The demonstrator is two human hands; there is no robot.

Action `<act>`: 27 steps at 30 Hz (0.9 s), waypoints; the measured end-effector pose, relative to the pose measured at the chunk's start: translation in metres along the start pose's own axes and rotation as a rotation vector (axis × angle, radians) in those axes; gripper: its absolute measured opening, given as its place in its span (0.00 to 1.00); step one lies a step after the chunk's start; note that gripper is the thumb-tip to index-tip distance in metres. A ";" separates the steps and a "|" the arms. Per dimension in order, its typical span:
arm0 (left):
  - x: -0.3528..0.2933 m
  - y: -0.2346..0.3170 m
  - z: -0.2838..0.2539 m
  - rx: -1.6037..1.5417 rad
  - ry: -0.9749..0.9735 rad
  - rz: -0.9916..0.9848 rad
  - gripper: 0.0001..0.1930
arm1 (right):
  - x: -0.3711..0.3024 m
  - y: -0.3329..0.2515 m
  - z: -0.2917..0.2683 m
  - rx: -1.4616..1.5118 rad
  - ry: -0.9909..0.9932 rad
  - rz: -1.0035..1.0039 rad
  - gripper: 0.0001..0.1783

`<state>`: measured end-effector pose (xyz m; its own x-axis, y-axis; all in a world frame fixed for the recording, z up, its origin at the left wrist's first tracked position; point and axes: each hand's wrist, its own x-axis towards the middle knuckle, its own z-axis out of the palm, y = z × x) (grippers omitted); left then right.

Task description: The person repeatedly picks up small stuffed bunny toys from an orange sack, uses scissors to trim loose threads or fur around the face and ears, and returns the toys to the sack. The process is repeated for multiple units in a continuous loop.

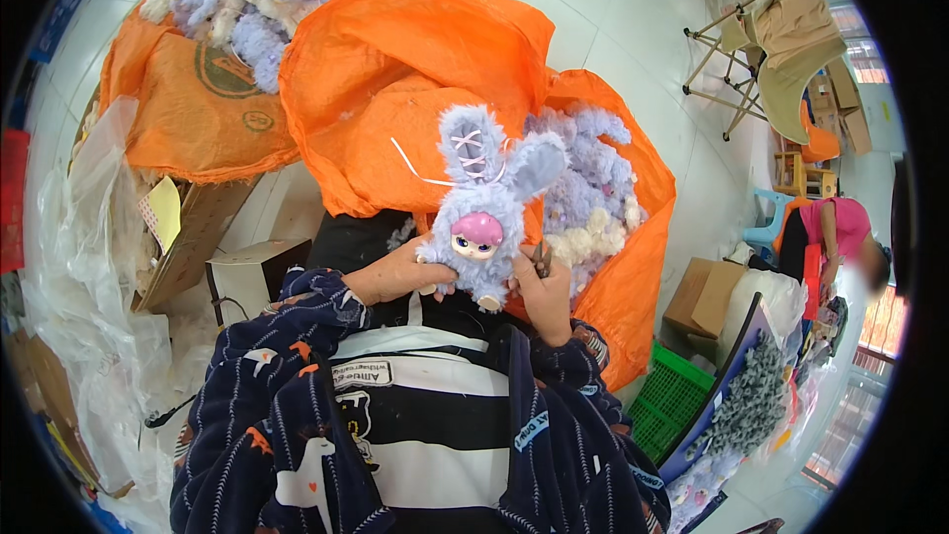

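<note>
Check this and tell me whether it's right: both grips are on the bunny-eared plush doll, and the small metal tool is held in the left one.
Wrong on one point: the head view shows the small metal tool in the right grip, not the left grip. Both grips are on the bunny-eared plush doll.

The plush toy (482,208) is covered in matt, fluffy fur, its face (476,229) in smooth, glossy plastic; the small tool (543,259) is made of dark metal, the left sheeting (94,247) of crinkled plastic.
</note>
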<state>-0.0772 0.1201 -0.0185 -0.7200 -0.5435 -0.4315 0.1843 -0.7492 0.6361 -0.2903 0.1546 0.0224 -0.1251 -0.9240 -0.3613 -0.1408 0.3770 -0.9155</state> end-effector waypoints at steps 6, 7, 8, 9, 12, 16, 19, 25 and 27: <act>0.011 0.006 0.007 0.030 0.012 0.000 0.23 | 0.009 0.008 -0.009 -0.134 -0.056 -0.032 0.15; 0.013 0.005 0.010 0.038 0.052 0.018 0.24 | 0.011 0.012 -0.010 -0.232 -0.070 -0.142 0.16; 0.014 0.004 0.011 0.045 0.093 0.037 0.24 | 0.008 -0.010 -0.008 -0.358 -0.030 -0.230 0.15; 0.014 0.002 0.008 0.057 0.079 0.056 0.24 | 0.012 -0.014 -0.008 -0.369 -0.015 -0.314 0.15; 0.017 0.000 0.004 0.119 0.053 0.102 0.25 | 0.015 -0.032 -0.009 -0.392 0.013 -0.406 0.14; 0.013 0.007 0.004 0.426 0.197 0.210 0.31 | 0.028 -0.037 -0.003 -0.476 0.005 -0.472 0.14; 0.010 0.020 0.014 0.644 0.310 0.397 0.36 | 0.036 -0.034 0.001 -0.471 -0.016 -0.485 0.14; 0.022 0.031 0.027 0.649 0.418 0.378 0.34 | 0.037 -0.031 0.003 -0.449 -0.062 -0.525 0.15; 0.026 0.031 0.027 0.654 0.421 0.383 0.33 | 0.036 -0.033 0.002 -0.459 -0.061 -0.512 0.16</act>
<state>-0.1081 0.0933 0.0069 -0.3557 -0.9056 -0.2310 -0.1518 -0.1879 0.9704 -0.2882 0.1088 0.0388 0.1220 -0.9897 0.0748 -0.5706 -0.1316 -0.8106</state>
